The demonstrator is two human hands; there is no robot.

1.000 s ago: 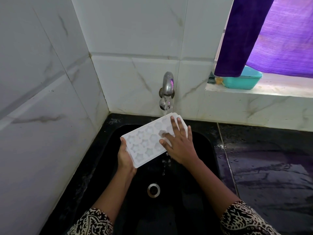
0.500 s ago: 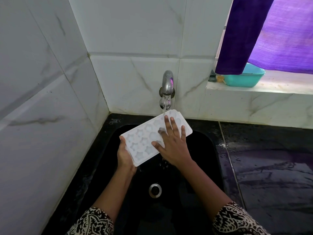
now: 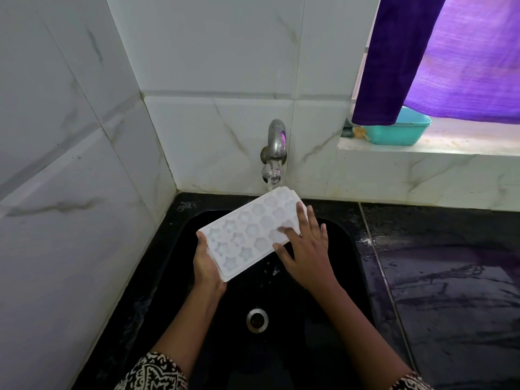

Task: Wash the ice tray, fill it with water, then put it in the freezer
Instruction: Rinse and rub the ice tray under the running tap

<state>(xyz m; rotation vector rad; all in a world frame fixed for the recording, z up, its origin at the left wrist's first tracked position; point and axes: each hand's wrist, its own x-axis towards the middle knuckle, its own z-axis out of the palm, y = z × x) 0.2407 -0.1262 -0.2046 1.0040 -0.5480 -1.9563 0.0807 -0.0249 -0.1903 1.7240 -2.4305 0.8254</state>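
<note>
A white ice tray (image 3: 247,232) with star and flower shaped cells is held tilted over the black sink (image 3: 346,277), its far end under the metal tap (image 3: 275,152). Water runs from the tap onto that far end and drips off below. My left hand (image 3: 206,263) grips the tray's near left end from underneath. My right hand (image 3: 305,249) lies flat on the tray's right side, fingers spread over the cells.
The sink drain (image 3: 256,320) lies below the tray. White marble tiles wall the left and back. A wet black counter (image 3: 450,277) spreads to the right. A teal tub (image 3: 399,132) sits on the window ledge under a purple curtain (image 3: 439,57).
My right hand has slid toward the tray's right edge, baring more of the cells. The tray has stayed under the running tap, and my left hand keeps its grip.
</note>
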